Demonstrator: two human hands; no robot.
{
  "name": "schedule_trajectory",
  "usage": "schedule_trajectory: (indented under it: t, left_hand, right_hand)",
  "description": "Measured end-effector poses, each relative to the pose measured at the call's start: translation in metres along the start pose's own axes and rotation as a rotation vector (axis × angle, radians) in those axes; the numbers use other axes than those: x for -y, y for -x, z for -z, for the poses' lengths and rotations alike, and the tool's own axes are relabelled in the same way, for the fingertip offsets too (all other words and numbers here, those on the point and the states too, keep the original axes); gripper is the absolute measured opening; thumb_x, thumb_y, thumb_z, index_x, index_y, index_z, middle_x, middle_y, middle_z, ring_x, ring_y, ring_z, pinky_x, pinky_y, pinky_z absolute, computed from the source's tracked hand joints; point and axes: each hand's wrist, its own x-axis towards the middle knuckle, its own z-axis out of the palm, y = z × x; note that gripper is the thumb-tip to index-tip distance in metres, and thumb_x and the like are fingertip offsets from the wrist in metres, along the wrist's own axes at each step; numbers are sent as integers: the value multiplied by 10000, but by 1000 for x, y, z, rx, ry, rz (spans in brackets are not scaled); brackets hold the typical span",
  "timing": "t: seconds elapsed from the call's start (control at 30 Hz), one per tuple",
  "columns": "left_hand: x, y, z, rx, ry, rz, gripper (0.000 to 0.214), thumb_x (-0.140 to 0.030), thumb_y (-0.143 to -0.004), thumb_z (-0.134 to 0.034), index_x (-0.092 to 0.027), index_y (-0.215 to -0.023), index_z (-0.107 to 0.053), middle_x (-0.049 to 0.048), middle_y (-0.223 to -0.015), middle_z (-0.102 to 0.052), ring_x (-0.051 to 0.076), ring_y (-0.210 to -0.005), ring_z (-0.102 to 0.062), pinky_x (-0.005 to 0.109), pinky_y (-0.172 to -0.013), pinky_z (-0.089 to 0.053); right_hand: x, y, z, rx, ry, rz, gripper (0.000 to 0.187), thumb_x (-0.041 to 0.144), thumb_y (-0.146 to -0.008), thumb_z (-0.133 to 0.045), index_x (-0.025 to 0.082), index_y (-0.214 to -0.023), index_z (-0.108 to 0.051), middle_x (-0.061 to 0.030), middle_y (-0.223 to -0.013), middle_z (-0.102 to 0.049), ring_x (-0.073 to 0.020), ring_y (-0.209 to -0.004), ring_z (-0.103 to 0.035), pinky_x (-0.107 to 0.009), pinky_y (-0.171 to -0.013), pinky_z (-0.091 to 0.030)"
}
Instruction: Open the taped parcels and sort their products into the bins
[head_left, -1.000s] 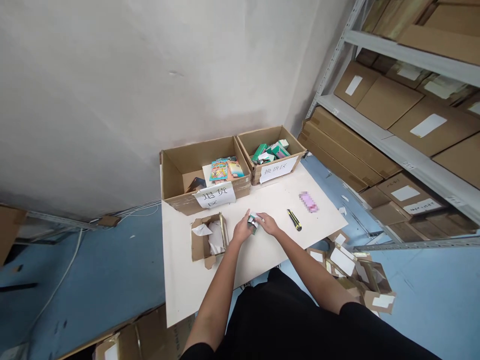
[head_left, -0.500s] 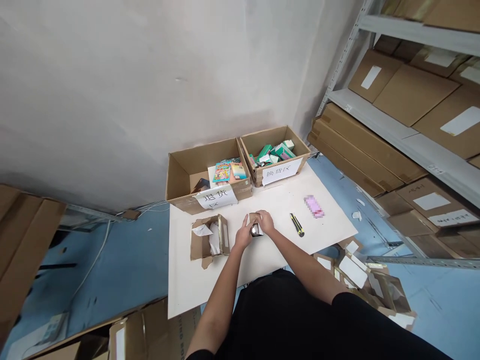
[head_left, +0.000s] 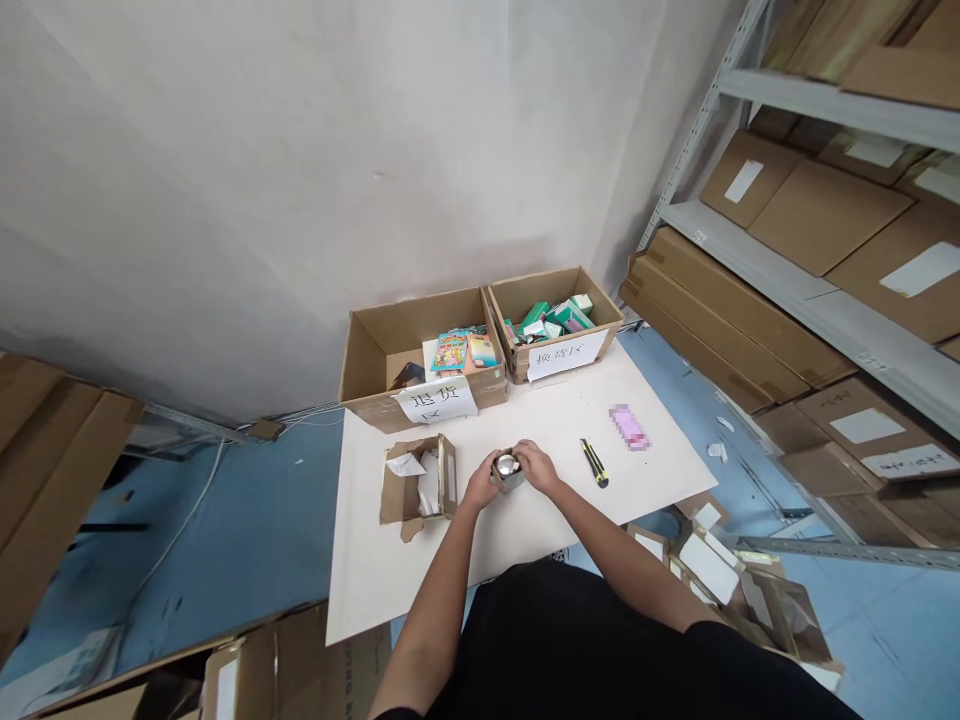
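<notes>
On the table [head_left: 375, 570], carton [head_left: 394, 497] and cutter [head_left: 595, 464] flank the hands [head_left: 538, 466].

Shiny silver round item [head_left: 508, 465], too small to identify, its underside hidden inside the small brown box [head_left: 513, 484], with the hands [head_left: 481, 484] covering parts of its sides! Out right, a pink rectangular object [head_left: 629, 428], blurred into mosaic squares; grey metal shelving [head_left: 817, 105] runs off the right edge, the black shirt [head_left: 585, 650] off the bottom!
</notes>
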Motion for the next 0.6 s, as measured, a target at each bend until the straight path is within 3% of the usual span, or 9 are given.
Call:
schedule_trajectory:
  t: [0.1,0.23,0.3,0.43,0.53,0.6]
  left_hand:
    - [-3,4,-2,-16,17,-5,942,-113,-687,-778,-251,-1559,-450,112,-1601,-535,300,-1426,-560,481,-1197,-454]
    - [-3,4,-9,-24,48,-70,892,-112,-702,-739,-247,-1545,-480,100,-1593,-546,288,-1457,-532,472,-1230,-423]
    - [2,1,-9,-16,42,-70,890,-106,-680,-736,-263,-1525,-506,89,-1578,-564,289,-1457,-535,454,-1228,-426]
    - [7,-7,-2,5,-10,-41,904,-106,-651,-750,-315,-1501,-528,53,-1556,-590,291,-1418,-574,427,-1180,-469]
    - [3,-7,5,11,-71,-13,873,-138,-667,-774,-302,-1489,-527,68,-1490,-647,309,-1360,-621,453,-1124,-502]
    - [0,-7,7,20,-101,-1,863,-166,-675,-801,-298,-1483,-526,81,-1447,-677,330,-1336,-636,481,-1091,-517]
  right_hand:
    - [10,-3,2,78,155,-61,179,272,-904,-685,285,-1066,-759,-56,-1546,-558,-285,-1255,-645,-422,-1035,-530]
    - [24,-13,-9,124,277,-120,471,357,-557,-984,228,-952,-764,-154,-1674,-404,-473,-1452,-445,-556,-1029,-522]
    - [30,-21,-17,134,275,-190,488,284,-474,-993,226,-905,-772,-176,-1665,-412,-512,-1406,-485,-599,-997,-531]
    - [42,-27,-21,164,285,-166,375,221,-462,-937,243,-786,-748,-121,-1665,-432,-485,-1402,-512,-565,-975,-555]
    - [55,-16,-4,25,188,-119,379,274,-513,-911,213,-828,-709,-170,-1636,-457,-440,-1447,-477,-498,-1019,-540]
    - [67,-7,18,-107,36,-103,417,327,-567,-884,213,-905,-669,-183,-1538,-554,-387,-1389,-540,-460,-1023,-531]
